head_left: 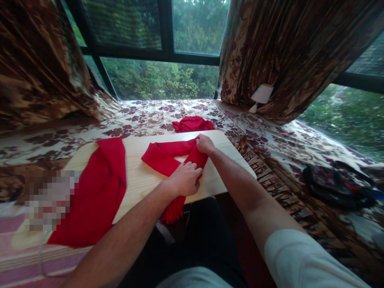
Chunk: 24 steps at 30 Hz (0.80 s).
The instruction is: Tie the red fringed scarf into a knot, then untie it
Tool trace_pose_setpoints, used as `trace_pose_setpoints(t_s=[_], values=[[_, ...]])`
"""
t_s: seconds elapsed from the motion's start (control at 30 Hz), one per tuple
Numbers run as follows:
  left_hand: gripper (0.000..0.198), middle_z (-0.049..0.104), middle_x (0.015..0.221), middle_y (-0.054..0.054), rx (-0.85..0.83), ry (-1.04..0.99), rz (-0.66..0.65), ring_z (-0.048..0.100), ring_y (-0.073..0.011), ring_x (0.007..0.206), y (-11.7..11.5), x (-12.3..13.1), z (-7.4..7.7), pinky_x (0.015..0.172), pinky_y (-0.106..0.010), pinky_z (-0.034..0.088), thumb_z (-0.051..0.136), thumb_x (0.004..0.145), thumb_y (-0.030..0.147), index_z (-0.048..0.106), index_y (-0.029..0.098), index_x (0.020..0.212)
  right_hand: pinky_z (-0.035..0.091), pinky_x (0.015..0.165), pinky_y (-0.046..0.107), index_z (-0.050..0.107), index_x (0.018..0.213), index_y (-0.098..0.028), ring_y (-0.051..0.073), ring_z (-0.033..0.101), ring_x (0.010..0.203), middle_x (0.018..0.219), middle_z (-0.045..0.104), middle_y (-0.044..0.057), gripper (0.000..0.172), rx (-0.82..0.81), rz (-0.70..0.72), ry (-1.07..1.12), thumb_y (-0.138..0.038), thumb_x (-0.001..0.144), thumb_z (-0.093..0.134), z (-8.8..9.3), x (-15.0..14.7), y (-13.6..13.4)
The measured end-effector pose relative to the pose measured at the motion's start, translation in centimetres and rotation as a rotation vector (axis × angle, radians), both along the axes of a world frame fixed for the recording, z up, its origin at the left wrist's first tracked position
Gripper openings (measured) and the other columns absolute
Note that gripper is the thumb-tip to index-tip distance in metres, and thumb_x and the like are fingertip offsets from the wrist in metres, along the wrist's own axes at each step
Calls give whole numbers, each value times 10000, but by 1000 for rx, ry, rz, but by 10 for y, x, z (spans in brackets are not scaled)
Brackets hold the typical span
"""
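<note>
A red fringed scarf lies bent in a loop on a pale wooden board, its fringe hanging over the near edge. My left hand rests over the near part of the scarf, fingers curled onto the cloth. At the loop's far right corner, my right hand pinches the scarf. To the left, a larger red cloth is spread across the board with one corner folded over. Behind the board sits a crumpled red cloth.
A patterned cover spreads beyond the board toward the windows. A small white lamp stands by the right curtain. A dark bag lies at the right. Something blurred out is on the board's left end.
</note>
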<state>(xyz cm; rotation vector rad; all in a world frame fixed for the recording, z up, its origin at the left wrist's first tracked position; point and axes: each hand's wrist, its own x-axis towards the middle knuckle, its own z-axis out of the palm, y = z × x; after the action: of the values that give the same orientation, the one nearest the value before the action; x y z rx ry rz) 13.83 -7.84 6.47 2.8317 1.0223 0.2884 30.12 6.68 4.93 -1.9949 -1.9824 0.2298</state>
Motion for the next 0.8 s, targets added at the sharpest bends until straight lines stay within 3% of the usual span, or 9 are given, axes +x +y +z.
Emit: trace_pose_setpoints(t_s=[0.17,0.23,0.33,0.43,0.6,0.8], values=[[468,616,1237,-163,-32,-202,95,545,-329,1179,9,-4,-3,1045,-456,397,575,864,484,646,196,1225,434,945,414,584,1239,-108,314,578,1135,1248,614,222,341,9,-97,-158,-217,938,467,3,-11,-13],[531,564,1369,-184,-17,-365,230,478,-343,1309,24,-14,-5,1138,-453,310,557,886,489,606,169,1307,391,995,440,591,1224,-117,321,522,1193,1279,584,226,328,115,-73,-215,-204,939,452,5,-18,-22],[554,520,1420,-255,-17,-527,538,372,-401,1411,54,-38,-12,1194,-492,194,603,858,424,608,79,1291,349,1032,439,602,1214,-143,303,496,1201,1298,577,207,339,212,58,-224,-275,985,391,4,-30,-34],[658,424,1498,-287,-44,-428,711,284,-417,1458,78,-63,-23,1199,-534,129,635,829,426,547,45,1359,307,1072,455,581,1280,-162,304,484,1227,1353,566,187,442,198,126,-200,-444,998,390,-4,-36,-39],[798,336,1570,-239,-73,-271,712,210,-368,1499,91,-86,-46,1207,-532,84,611,807,559,478,116,1456,220,1135,532,471,1446,-196,320,357,1394,1536,426,163,621,7,101,-147,-592,979,366,-21,-31,-29],[827,318,1583,-229,-78,-210,721,225,-377,1492,96,-88,-56,1198,-559,83,586,795,635,490,149,1458,186,1159,541,441,1476,-210,302,317,1427,1570,385,150,635,0,96,-146,-597,981,351,-25,-27,-26]])
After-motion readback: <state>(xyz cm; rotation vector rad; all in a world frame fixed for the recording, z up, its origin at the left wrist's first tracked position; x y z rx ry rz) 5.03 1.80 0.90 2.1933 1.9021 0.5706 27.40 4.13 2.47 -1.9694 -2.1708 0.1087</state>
